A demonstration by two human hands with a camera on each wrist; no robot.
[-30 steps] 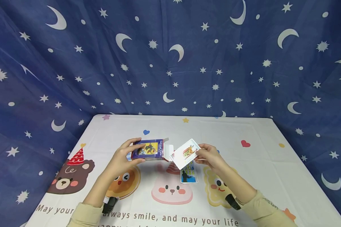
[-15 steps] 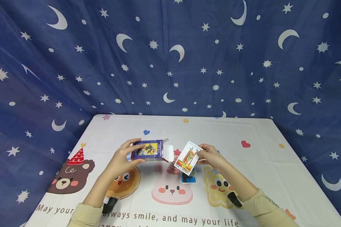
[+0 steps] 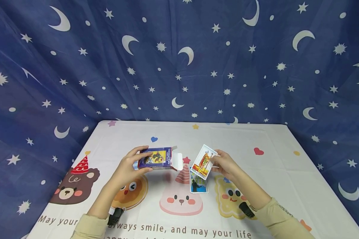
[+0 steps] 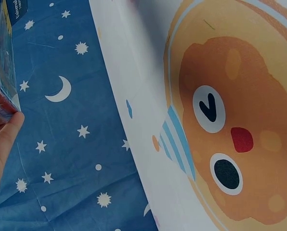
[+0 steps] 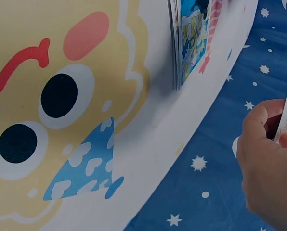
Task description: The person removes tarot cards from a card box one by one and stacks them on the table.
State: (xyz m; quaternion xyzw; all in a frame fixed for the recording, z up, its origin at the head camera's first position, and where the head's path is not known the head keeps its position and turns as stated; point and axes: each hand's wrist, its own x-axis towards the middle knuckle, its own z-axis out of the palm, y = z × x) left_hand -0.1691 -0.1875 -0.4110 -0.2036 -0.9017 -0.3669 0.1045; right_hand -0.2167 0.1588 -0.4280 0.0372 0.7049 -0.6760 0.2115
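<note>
My left hand (image 3: pixel 133 163) grips a purple tarot card box (image 3: pixel 155 157), thumb below and fingers above. Its white end flap (image 3: pixel 177 160) stands out to the right. In the left wrist view only a corner of the box (image 4: pixel 3 91) shows at the left edge. With my right hand (image 3: pixel 224 165) I pinch a tarot card (image 3: pixel 204 162) by its right edge, picture side up, a figure in orange on it. Below that card lies a stack of cards (image 3: pixel 198 185), partly hidden by it. The right wrist view shows the stack (image 5: pixel 191 41) and the right hand at the far right.
A white tablecloth (image 3: pixel 242 139) with printed cartoon faces and lettering covers the table. Behind it hangs a blue cloth (image 3: pixel 179 66) with moons and stars. Dark wrist devices (image 3: pixel 116 215) sit near both sleeves.
The held card has come away from the box opening, turned more upright, and shifted right. More of the stack below is uncovered. My left hand and the box stay nearly still.
</note>
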